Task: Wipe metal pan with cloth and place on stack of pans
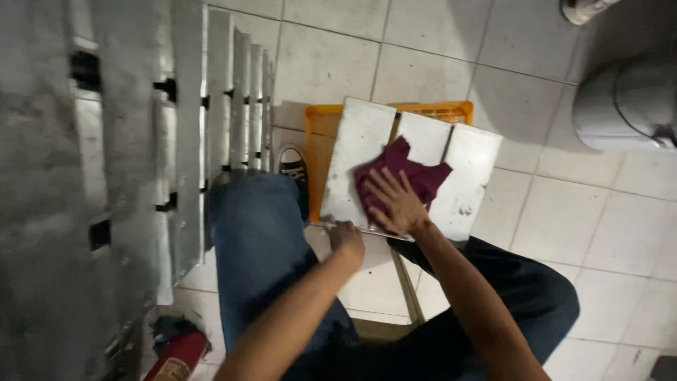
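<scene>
A folded grey metal sheet (pixel 356 152) with three flat panels rests on an orange plastic crate (pixel 317 134) in front of my knees. My right hand (pixel 396 201) lies flat on a dark maroon rag (pixel 412 173), pressing it against the middle of the sheet. My left hand (pixel 345 236) grips the sheet's near edge at its lower left corner. My legs are in blue jeans, and one dark sneaker (pixel 291 162) shows beside the crate.
A tall stack of grey metal panels (pixel 141 162) fills the left side. A red canister (pixel 176 356) lies at the bottom left. A grey bin (pixel 627 106) stands at the right on the white tiled floor (pixel 564 212). Another shoe (pixel 582 8) shows at the top.
</scene>
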